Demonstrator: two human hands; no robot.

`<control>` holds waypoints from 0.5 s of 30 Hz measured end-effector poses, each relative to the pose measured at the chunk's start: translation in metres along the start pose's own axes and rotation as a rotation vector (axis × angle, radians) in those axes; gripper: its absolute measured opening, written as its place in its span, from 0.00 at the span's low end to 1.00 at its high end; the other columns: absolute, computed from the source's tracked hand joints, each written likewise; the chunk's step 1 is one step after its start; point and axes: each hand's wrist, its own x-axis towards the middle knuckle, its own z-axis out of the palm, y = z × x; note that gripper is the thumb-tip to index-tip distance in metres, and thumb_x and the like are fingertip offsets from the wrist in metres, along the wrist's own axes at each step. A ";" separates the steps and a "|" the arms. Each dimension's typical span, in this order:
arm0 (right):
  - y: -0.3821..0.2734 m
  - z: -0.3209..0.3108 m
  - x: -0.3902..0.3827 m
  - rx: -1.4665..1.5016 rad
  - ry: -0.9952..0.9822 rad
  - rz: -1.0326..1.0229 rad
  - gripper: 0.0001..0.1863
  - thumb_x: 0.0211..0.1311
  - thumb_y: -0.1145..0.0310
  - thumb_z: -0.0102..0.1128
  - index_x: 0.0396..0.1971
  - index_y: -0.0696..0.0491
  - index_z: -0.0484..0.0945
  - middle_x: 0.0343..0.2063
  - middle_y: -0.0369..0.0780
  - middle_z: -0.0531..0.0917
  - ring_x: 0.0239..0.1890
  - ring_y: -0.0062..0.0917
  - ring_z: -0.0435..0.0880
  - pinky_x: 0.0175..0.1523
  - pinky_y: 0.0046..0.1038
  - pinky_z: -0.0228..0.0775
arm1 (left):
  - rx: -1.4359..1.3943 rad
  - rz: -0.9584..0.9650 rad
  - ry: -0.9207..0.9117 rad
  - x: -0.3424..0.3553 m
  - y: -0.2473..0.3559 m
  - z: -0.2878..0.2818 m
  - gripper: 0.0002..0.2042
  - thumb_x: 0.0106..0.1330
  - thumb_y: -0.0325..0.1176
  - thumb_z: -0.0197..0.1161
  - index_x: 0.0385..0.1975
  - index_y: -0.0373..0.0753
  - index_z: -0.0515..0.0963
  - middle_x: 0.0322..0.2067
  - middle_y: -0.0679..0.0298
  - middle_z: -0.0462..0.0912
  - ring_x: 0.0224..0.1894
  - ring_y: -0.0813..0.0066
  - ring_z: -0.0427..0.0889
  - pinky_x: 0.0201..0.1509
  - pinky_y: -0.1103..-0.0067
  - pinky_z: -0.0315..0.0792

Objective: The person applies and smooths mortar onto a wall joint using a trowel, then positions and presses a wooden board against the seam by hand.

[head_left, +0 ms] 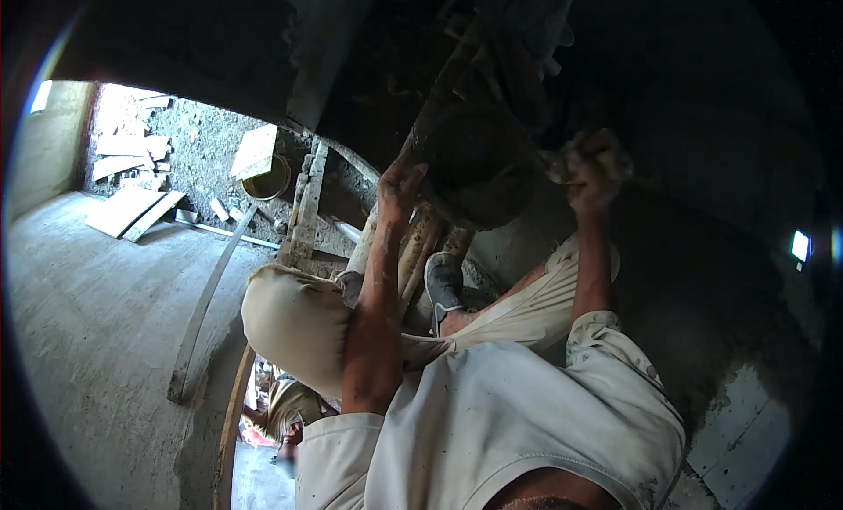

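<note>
In the dark upper middle, a round, shallow mortar pan point(479, 180) is tilted in front of me, and its contents are too dark to make out. My left hand point(401, 183) is closed at the pan's left rim. On the other side, my right hand point(597, 166) is raised just right of the pan, its fingers curled into a grip. A short pale end shows beside that fist, towards the pan; the rest of what it holds is lost in shadow. Below the pan are my shoe point(444, 286) and several wooden poles point(420, 255).
A long wooden strip point(206, 321) leans against the grey wall point(114, 308) on the left. Through the opening are boards point(132, 213), rubble point(202, 132) and a bucket point(266, 178). Another person point(294, 409) is at the lower left. Timber point(307, 202) stands beside my knee.
</note>
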 end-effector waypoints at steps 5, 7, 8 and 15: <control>0.078 0.025 -0.001 -0.473 0.268 0.136 0.12 0.51 0.78 0.62 0.32 0.51 0.68 0.22 0.36 0.74 0.21 0.19 0.75 0.25 0.26 0.70 | -0.016 -0.009 -0.052 0.007 -0.006 0.001 0.26 0.67 0.34 0.62 0.64 0.41 0.66 0.33 0.69 0.79 0.31 0.81 0.80 0.34 0.80 0.79; 0.098 0.039 0.026 -0.466 0.224 0.164 0.13 0.51 0.77 0.64 0.33 0.51 0.69 0.22 0.35 0.73 0.22 0.18 0.76 0.25 0.26 0.70 | 0.096 -0.013 -0.066 0.015 -0.011 -0.010 0.27 0.66 0.34 0.62 0.65 0.41 0.65 0.33 0.69 0.80 0.32 0.80 0.81 0.36 0.79 0.79; 0.080 0.056 0.036 -0.282 0.275 0.051 0.13 0.51 0.76 0.66 0.33 0.52 0.70 0.22 0.34 0.73 0.25 0.19 0.76 0.27 0.26 0.69 | 0.101 -0.018 -0.050 0.013 -0.012 -0.010 0.27 0.67 0.34 0.62 0.65 0.41 0.64 0.34 0.68 0.80 0.33 0.79 0.81 0.36 0.79 0.79; 0.055 0.070 0.002 -0.198 0.723 -0.184 0.09 0.55 0.75 0.65 0.33 0.55 0.74 0.30 0.36 0.76 0.27 0.18 0.74 0.32 0.22 0.68 | -0.052 0.010 0.054 0.006 -0.005 0.010 0.27 0.64 0.34 0.64 0.63 0.39 0.68 0.29 0.71 0.78 0.27 0.86 0.74 0.27 0.84 0.73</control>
